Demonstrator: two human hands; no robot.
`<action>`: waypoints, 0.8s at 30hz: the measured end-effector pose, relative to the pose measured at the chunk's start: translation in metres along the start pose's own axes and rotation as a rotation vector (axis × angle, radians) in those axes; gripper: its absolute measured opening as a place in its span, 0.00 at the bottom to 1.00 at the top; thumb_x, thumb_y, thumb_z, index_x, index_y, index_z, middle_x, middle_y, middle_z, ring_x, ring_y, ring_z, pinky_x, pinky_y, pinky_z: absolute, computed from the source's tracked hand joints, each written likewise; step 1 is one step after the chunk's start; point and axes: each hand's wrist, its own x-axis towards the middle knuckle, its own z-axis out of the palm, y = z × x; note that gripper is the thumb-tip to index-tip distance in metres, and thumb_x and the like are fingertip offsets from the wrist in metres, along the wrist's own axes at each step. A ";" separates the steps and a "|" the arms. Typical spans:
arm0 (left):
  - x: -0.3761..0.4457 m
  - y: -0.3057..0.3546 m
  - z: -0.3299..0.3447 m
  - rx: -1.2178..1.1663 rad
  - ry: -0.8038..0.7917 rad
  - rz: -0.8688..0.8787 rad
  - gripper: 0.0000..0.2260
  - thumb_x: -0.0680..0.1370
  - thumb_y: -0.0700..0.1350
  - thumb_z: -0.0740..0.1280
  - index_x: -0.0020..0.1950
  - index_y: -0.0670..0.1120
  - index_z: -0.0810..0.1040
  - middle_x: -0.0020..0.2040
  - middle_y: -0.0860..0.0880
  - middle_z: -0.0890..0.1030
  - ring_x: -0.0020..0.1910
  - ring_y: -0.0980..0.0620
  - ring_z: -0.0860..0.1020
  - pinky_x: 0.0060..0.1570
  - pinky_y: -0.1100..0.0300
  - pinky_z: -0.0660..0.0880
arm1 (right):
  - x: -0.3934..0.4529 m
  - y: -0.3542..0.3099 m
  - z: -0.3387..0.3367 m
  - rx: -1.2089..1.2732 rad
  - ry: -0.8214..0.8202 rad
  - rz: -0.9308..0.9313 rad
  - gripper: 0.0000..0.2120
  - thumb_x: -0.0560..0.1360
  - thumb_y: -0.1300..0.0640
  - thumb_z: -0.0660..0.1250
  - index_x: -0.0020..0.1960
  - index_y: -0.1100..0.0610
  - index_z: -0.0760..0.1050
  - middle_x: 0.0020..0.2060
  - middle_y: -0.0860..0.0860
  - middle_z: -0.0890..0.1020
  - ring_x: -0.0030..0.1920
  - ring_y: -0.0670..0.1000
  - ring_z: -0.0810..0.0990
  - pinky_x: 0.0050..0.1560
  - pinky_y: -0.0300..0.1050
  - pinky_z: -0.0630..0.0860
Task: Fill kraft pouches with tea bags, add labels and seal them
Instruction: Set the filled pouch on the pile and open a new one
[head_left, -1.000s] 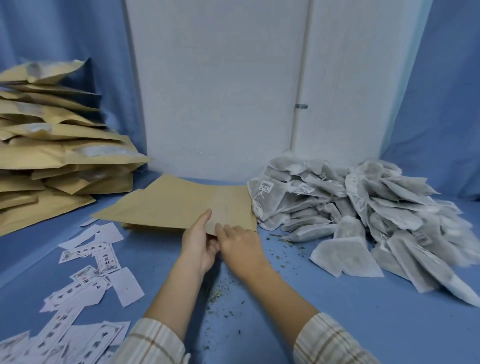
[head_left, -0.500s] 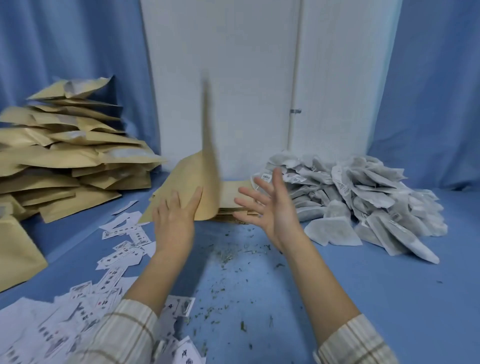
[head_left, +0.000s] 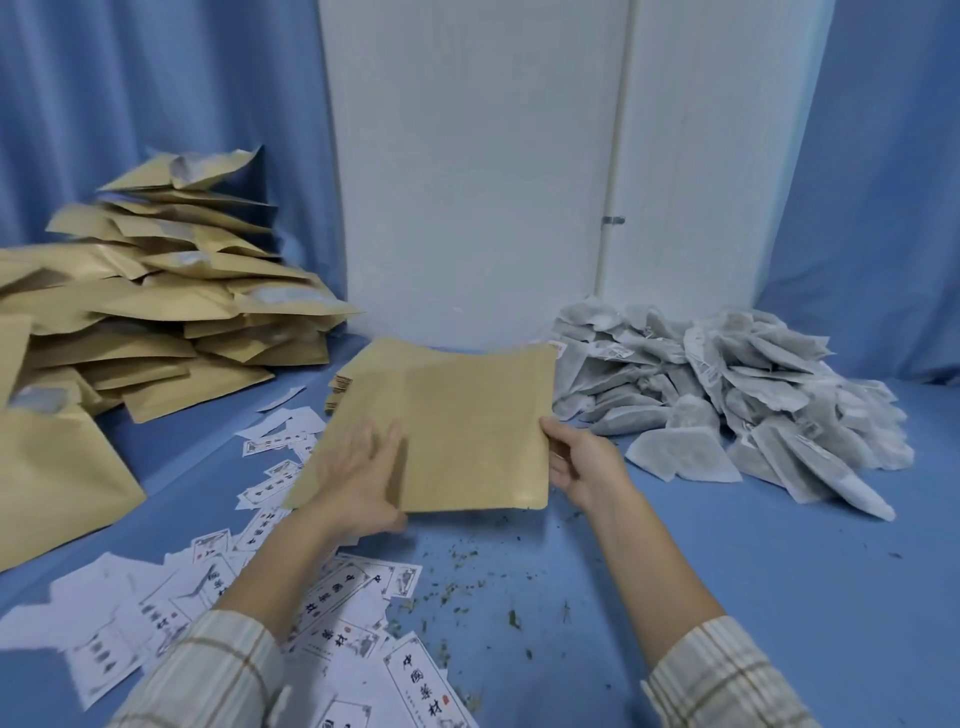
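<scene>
Where the plaid sleeves (head_left: 218, 670) enter at the bottom edge, printed labels (head_left: 332, 603) lie scattered over the near-left of the blue bench (head_left: 753, 545), some overlapping, with loose tea crumbs (head_left: 467, 577) strewn just to their right. Both forearms reach forward to one flat kraft pouch (head_left: 467, 431), held tilted above the bench at centre. Left hand (head_left: 363, 483): blurred, fingers fairly straight and spread against the pouch's near-left face, thumb toward the lower edge; whether it grips or only supports the pouch cannot be told. Right hand (head_left: 582, 462): pinches the pouch's right edge, thumb on the front, fingers curled behind. Directly beyond the held pouch, a low stack of empty pouches (head_left: 343, 382) lies on the bench. Right of it, a heap of white tea bags (head_left: 727, 395) spreads toward the far right. At far left, a tall untidy pile of pouches (head_left: 171, 306) stands. Behind everything: white panel (head_left: 478, 182), blue curtain (head_left: 883, 182) on both sides.
</scene>
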 end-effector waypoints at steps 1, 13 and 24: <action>-0.002 0.006 -0.002 -0.147 -0.081 0.057 0.50 0.67 0.44 0.71 0.75 0.56 0.37 0.76 0.49 0.36 0.75 0.49 0.36 0.73 0.50 0.44 | 0.000 0.002 -0.001 0.031 -0.013 0.028 0.04 0.75 0.65 0.65 0.41 0.63 0.76 0.27 0.52 0.83 0.26 0.46 0.82 0.24 0.38 0.78; 0.020 0.124 0.019 -0.658 0.472 -0.165 0.21 0.74 0.63 0.62 0.52 0.46 0.77 0.51 0.45 0.81 0.53 0.44 0.77 0.47 0.57 0.69 | 0.003 0.022 0.008 -0.081 -0.141 -0.019 0.05 0.71 0.65 0.69 0.39 0.60 0.81 0.32 0.52 0.85 0.33 0.45 0.83 0.31 0.36 0.79; 0.027 0.125 0.043 -0.584 0.441 -0.017 0.13 0.80 0.41 0.55 0.44 0.37 0.76 0.45 0.37 0.81 0.47 0.38 0.78 0.46 0.53 0.73 | 0.006 0.028 -0.016 -0.904 0.082 -0.402 0.10 0.74 0.54 0.66 0.35 0.54 0.73 0.32 0.50 0.79 0.37 0.50 0.78 0.38 0.36 0.73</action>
